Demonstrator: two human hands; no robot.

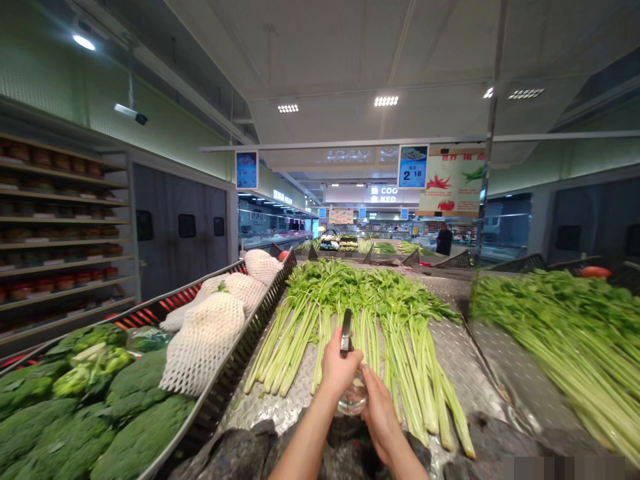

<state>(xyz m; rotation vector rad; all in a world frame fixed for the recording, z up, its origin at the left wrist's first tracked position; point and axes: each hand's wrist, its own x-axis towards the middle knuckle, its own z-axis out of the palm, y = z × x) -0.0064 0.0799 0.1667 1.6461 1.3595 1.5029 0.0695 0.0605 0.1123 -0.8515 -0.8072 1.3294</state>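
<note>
A clear spray bottle (353, 402) with a black spray head is held upright in front of me, over the near edge of the celery display. My left hand (336, 363) is closed around its neck, just below the black head. My right hand (379, 399) rests against the right side of the bottle, its fingers curled and partly hidden. Beyond both hands, bunches of celery (405, 347) lie on a textured metal shelf (245, 407), leaves to the back and stalks toward me.
At left, a black crate (220, 373) holds broccoli (135, 387) and vegetables in white foam nets (206, 340). A mirror (545, 333) at right reflects the celery. Dark crumpled cloth (240, 453) lines the front edge. Price signs (413, 167) hang above. A person (443, 239) stands far back.
</note>
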